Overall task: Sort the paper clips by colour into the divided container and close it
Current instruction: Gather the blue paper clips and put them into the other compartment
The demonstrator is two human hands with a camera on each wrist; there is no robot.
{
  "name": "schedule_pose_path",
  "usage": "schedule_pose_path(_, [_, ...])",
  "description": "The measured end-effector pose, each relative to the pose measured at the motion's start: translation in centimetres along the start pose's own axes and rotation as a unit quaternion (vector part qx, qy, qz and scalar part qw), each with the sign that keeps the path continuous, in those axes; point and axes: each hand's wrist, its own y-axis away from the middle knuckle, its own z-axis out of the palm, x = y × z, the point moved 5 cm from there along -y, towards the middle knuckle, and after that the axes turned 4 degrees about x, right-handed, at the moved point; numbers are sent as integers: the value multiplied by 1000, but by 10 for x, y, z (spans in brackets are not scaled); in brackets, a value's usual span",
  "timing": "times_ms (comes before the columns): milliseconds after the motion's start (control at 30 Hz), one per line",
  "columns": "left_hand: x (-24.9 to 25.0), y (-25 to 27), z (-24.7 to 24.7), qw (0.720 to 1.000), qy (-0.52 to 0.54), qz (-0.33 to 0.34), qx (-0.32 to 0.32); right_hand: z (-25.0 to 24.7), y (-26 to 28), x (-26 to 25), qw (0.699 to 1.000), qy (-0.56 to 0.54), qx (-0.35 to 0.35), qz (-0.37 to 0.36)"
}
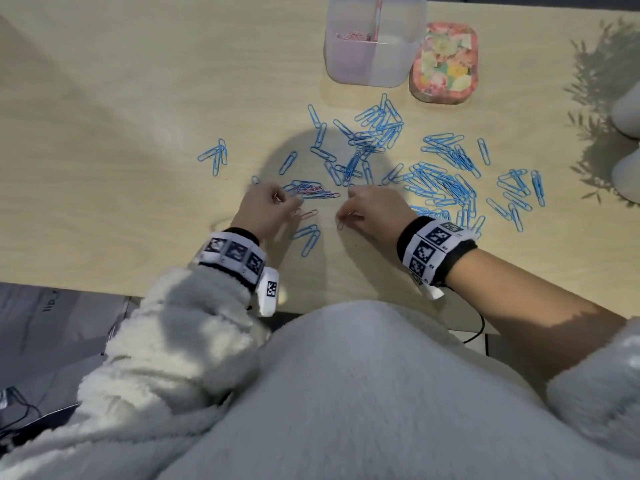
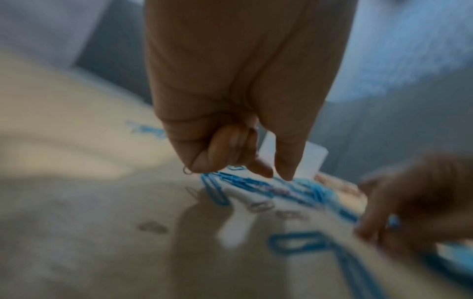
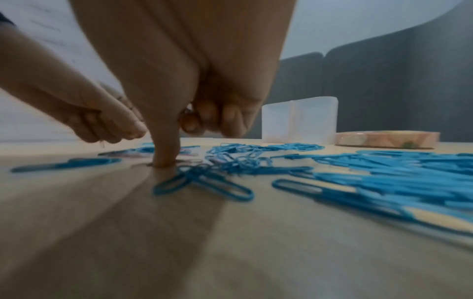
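Many blue paper clips (image 1: 440,181) lie scattered over the wooden table (image 1: 104,133); a few pink paper clips (image 1: 309,214) lie among them near my hands. My left hand (image 1: 291,202) hovers over a small mixed pile (image 1: 311,192), its fingers (image 2: 225,149) curled round pink clips, one loop sticking out (image 2: 187,171). My right hand (image 1: 346,216) holds pink clips in its curled fingers (image 3: 204,119) while one fingertip (image 3: 166,159) presses on the table. The translucent divided container (image 1: 375,39) stands open at the back, with pink clips in its left compartment.
The flowered lid (image 1: 445,62) lies on the table just right of the container. Two white objects (image 1: 627,112) stand at the right edge, among leaf shadows. The table's near edge (image 1: 86,289) runs under my forearms.
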Motion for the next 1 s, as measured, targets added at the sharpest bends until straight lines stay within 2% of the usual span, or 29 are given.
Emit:
schedule_pose_path(33, [0, 2, 1, 996, -79, 24, 19, 0, 0, 1, 1000, 5, 3, 0])
schedule_pose_path(100, [-2, 7, 4, 987, -150, 39, 45, 2, -1, 5, 1000, 4, 2, 10])
schedule_pose_path(233, [1, 12, 11, 985, -155, 60, 54, 8, -2, 10, 999, -28, -7, 38])
schedule_pose_path(300, [8, 13, 16, 979, -177, 97, 35, 3, 1, 17, 988, -130, 36, 74])
schedule_pose_path(333, [11, 14, 19, 974, -194, 114, 25, -2, 4, 26, 969, -212, 72, 104])
schedule_pose_path(367, [12, 13, 21, 970, -208, 127, 14, -7, 7, 36, 935, -308, 105, 142])
schedule_pose_path(400, [13, 13, 23, 966, -221, 136, 2, -11, 12, 46, 888, -403, 126, 180])
schedule_pose_path(467, [14, 10, 27, 957, -243, 154, -25, -13, 20, 60, 784, -557, 135, 239])
schedule_pose_path(533, [13, 9, 29, 950, -260, 170, -44, -15, 24, 65, 691, -659, 130, 267])
schedule_pose_path(633, [14, 9, 30, 951, -246, 181, -49, -17, 26, 68, 605, -722, 118, 315])
schedule_pose_path(667, [14, 9, 30, 951, -245, 183, -48, -15, 26, 67, 587, -730, 108, 333])
schedule_pose_path(700, [14, 9, 30, 950, -248, 184, -50, -14, 24, 65, 590, -722, 101, 345])
schedule_pose_path(733, [13, 9, 30, 950, -250, 183, -50, -12, 22, 65, 630, -687, 104, 348])
schedule_pose_path(767, [13, 8, 30, 951, -248, 180, -48, -13, 19, 64, 704, -615, 114, 336])
schedule_pose_path(800, [13, 9, 30, 954, -241, 174, -44, -14, 16, 61, 791, -514, 126, 306])
schedule_pose_path(833, [13, 9, 29, 959, -226, 167, -40, -15, 12, 57, 866, -403, 135, 263])
schedule_pose_path(867, [13, 10, 27, 965, -206, 160, -36, -14, 9, 52, 913, -309, 138, 227])
schedule_pose_path(933, [14, 10, 23, 974, -162, 155, -25, -8, 7, 43, 955, -189, 109, 201])
schedule_pose_path(1000, [15, 10, 22, 981, -125, 147, -30, -3, 4, 41, 969, -129, 84, 192])
